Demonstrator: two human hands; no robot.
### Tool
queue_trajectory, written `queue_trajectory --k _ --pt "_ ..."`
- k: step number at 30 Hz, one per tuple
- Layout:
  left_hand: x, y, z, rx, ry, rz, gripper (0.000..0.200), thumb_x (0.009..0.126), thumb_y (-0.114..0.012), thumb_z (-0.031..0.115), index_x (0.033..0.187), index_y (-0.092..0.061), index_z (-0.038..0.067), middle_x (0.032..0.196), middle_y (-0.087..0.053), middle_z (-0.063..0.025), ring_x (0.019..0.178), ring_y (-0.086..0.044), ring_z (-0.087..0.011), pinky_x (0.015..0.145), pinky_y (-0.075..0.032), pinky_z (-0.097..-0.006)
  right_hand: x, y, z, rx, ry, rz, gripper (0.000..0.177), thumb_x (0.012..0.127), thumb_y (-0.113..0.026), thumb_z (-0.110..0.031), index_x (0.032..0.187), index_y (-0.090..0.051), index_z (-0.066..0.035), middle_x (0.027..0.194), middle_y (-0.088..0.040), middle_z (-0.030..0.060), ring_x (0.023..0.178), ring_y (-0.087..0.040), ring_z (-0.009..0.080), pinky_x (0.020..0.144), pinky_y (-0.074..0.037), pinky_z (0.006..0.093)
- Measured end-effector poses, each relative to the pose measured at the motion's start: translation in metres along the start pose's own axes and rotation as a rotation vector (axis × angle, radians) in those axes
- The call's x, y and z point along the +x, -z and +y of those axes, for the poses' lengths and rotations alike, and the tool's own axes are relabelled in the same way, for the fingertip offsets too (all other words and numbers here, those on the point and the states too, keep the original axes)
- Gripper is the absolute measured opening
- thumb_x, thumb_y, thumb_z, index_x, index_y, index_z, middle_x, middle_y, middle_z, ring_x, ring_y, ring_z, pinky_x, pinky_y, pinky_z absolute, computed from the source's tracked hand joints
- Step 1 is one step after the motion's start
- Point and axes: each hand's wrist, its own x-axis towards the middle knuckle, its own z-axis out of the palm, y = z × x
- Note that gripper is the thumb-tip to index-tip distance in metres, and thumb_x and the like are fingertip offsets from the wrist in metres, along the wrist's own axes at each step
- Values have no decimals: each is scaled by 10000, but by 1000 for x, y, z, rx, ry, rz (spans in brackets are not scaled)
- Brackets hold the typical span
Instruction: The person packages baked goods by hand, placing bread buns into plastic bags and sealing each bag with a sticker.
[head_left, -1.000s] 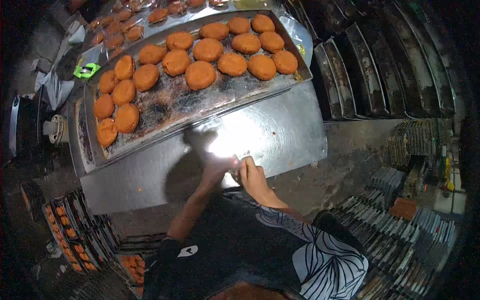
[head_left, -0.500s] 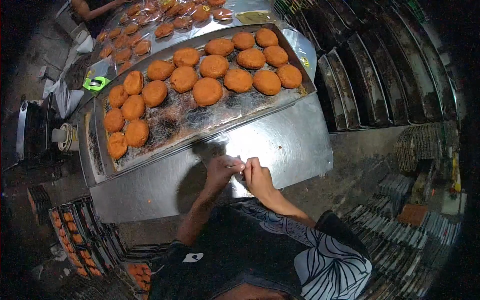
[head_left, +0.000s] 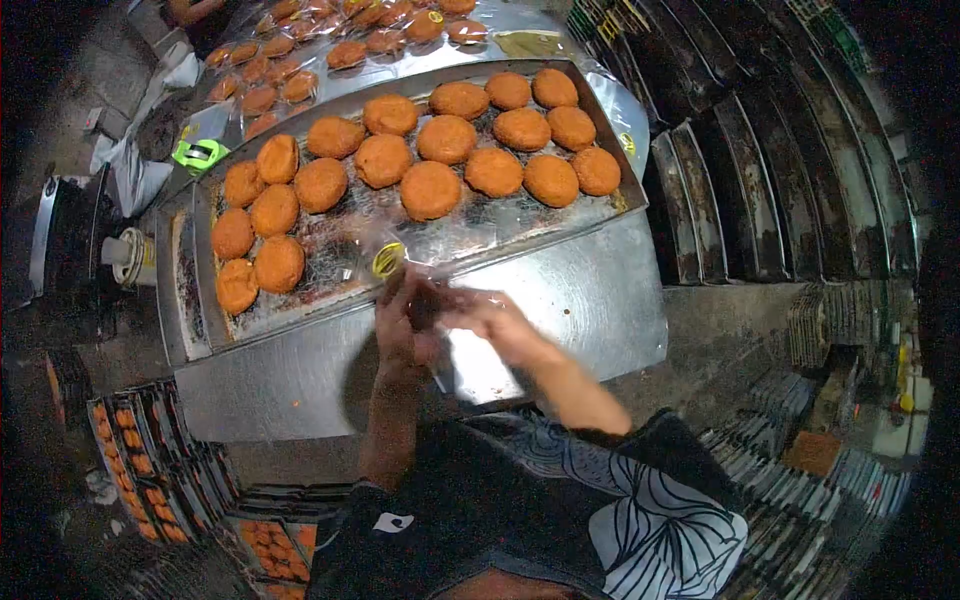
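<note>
My left hand (head_left: 400, 325) is closed on a transparent plastic bag (head_left: 388, 260) with a yellow round label, at the near edge of the baking tray. My right hand (head_left: 495, 322) reaches in beside it from the right; motion smears its fingers, so its grip on the bag cannot be made out. Beyond both hands, the metal baking tray (head_left: 400, 238) carries many round orange-brown buns (head_left: 431, 191), mostly along its far side and left end. Under my hands lies the shiny metal tabletop (head_left: 590, 290).
Bagged buns (head_left: 385, 40) lie at the table's far end, near another person's arm (head_left: 195, 10). A bright green tape dispenser (head_left: 200, 154) sits left of the tray. Dark trays (head_left: 760, 190) stand stacked at right; racks with buns (head_left: 135, 465) are at lower left.
Both hands, earlier pinched together over the tabletop, have shifted left and apart. The labelled bag now shows spread above my left hand. The view has tilted slightly.
</note>
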Motion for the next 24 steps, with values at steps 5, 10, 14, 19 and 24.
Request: queue_trajectory --k 5,10,14,19,24 --pt "9 14 29 -4 -232 113 168 829 -495 151 965 -515 54 863 -569 -49 772 -550 -175 682 -463 -324 79 184 -94 -1670 317 1395 433 810 -429 -376 924 -557 22 877 -572 213 910 -510 360 783 -380 485" --pt "7 9 31 -67 -173 191 383 838 -392 129 1211 -342 56 1031 -493 -106 902 -493 -228 737 -424 -375 117 179 -58 -1756 381 898 374 774 -470 -321 785 -595 31 888 -552 258 865 -518 397 830 -369 462" --pt "13 21 29 -141 -212 55 475 792 -394 131 1251 -290 67 1129 -426 -149 1016 -459 -284 870 -385 -439 109 138 -119 -1541 135 811 421 763 -496 -362 864 -575 39 911 -546 247 879 -509 401 796 -409 435" --pt "-2 1 52 -261 -338 204 487 717 -453 152 1171 -373 -5 1185 -399 -179 1144 -349 -347 975 -240 -520 165 242 -123 -1935 125 717 537 749 -517 -435 1146 -458 -80 1244 -335 226 1102 -347 409 878 -347 454" --pt "-16 3 77 -520 -360 209 390 701 -474 168 1052 -432 4 1103 -426 -182 1119 -356 -377 961 -238 -561 128 167 -97 -1781 398 251 662 668 -584 -488 1165 -418 -83 1192 -361 244 1040 -396 415 870 -355 444"
